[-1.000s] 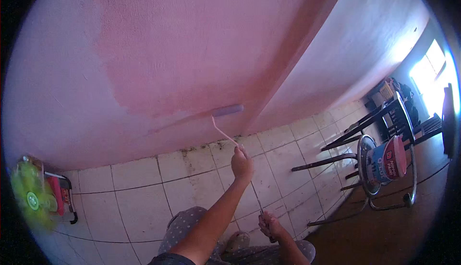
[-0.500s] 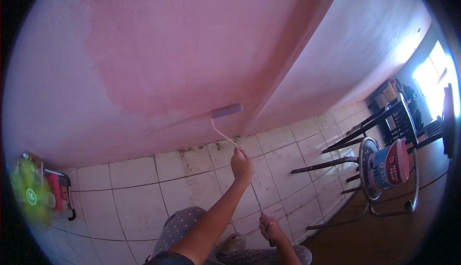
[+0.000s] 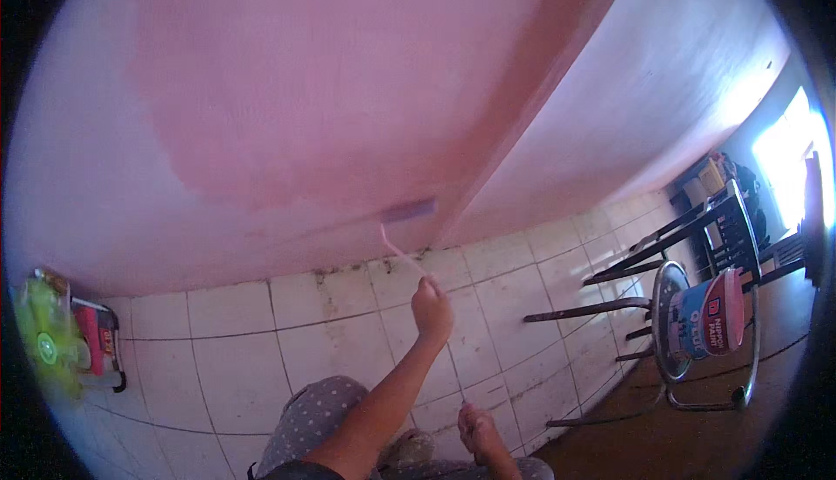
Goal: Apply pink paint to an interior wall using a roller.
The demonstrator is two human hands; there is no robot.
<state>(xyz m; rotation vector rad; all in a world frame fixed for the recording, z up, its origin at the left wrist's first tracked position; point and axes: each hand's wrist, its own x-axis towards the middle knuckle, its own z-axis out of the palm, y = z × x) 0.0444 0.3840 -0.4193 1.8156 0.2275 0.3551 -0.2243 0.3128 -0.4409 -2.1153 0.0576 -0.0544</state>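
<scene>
A paint roller [image 3: 409,211] with a pale, paint-covered sleeve rests against the lower part of the wall [image 3: 331,71], close to the corner edge. Fresh, darker pink covers much of this wall, while paler paint shows at the left. My left hand [image 3: 433,310] is closed around the roller's rod, just below the bent wire frame. Lower down and nearer my body, my right hand [image 3: 481,435] grips the handle end, its fingers wrapped round it. Most of the grip is hidden inside that hand.
A paint bucket [image 3: 707,315] stands on a round metal stool [image 3: 669,323] at the right, by dark chairs [image 3: 723,228]. A green fan [image 3: 45,341] and a red-and-black item [image 3: 97,341] sit at the far left. White tiles [image 3: 235,375] meet the wall's stained base.
The roller has slid a little down the wall and nearer the corner. Both hands have moved with it and keep their hold; the whole view has shifted slightly.
</scene>
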